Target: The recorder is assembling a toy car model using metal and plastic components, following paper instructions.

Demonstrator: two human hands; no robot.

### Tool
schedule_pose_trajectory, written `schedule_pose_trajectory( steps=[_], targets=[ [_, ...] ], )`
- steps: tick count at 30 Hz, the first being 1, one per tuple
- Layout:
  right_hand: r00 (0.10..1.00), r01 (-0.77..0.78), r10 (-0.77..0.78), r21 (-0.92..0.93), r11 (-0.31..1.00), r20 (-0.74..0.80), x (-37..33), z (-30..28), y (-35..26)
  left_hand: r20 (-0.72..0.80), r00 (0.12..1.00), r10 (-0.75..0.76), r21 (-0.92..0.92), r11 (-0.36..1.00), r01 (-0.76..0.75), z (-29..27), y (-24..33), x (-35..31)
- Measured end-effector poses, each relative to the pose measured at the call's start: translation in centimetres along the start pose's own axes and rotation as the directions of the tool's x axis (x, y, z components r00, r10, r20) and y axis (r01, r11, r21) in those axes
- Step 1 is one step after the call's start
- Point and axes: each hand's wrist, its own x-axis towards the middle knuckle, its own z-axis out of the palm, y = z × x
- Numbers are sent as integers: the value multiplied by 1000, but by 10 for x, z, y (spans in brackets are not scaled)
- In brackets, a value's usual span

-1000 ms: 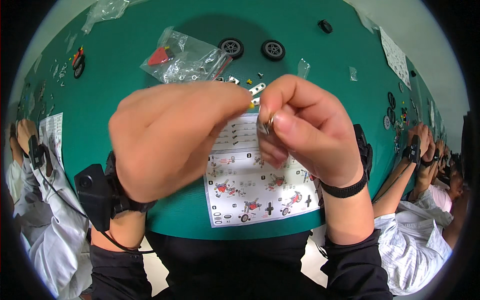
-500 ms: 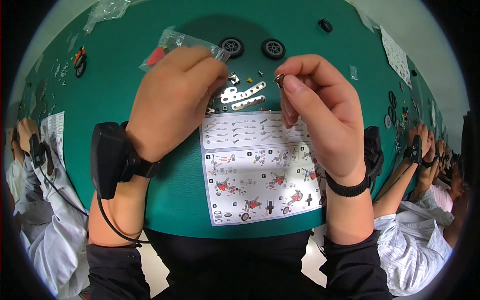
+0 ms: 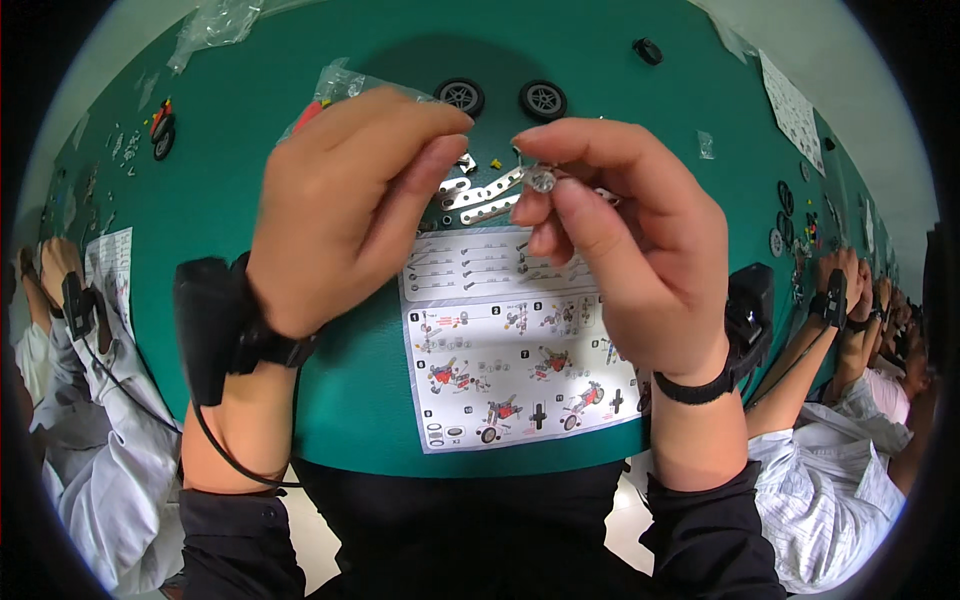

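Observation:
My right hand (image 3: 645, 240) pinches a small shiny metal piece (image 3: 542, 180) with a round face between thumb and fingers; its exact kind is too small to tell. Across from it my left hand (image 3: 345, 205) is closed, back up, thumb and index fingertips close together. Whatever it may hold is hidden. Between and below the hands lie silver perforated metal strips (image 3: 490, 209), partly covered by my right fingers. A tiny yellow part (image 3: 496, 163) sits just beyond the strips. Under both hands, nearer me, is a printed instruction sheet (image 3: 520, 350) with pictures of a model motorbike.
Two black wheels with grey spokes (image 3: 543, 100) lie beyond my hands. A clear plastic bag (image 3: 345, 82) with a red part is partly behind my left hand. A black ring-shaped part (image 3: 648, 51) lies at the far right. Other people's arms (image 3: 800, 350) work along both sides.
My right hand has shifted slightly left and turned the metal piece, so its round face shows. My left hand has moved slightly right, its thumb and index fingertips now showing. The sheet has stayed put.

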Motion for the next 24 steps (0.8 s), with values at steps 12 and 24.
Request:
schedule_pose_trajectory(
  steps=[12, 24],
  targets=[
    [933, 358, -335, -475, 804, 136, -2, 4, 1, -45, 994, 100, -46, 994, -102, -15, 26, -4],
    [955, 295, -279, -379, 877, 96, -3, 7, -1, -116, 981, 155, -73, 984, -164, -14, 28, -12]
  ],
)
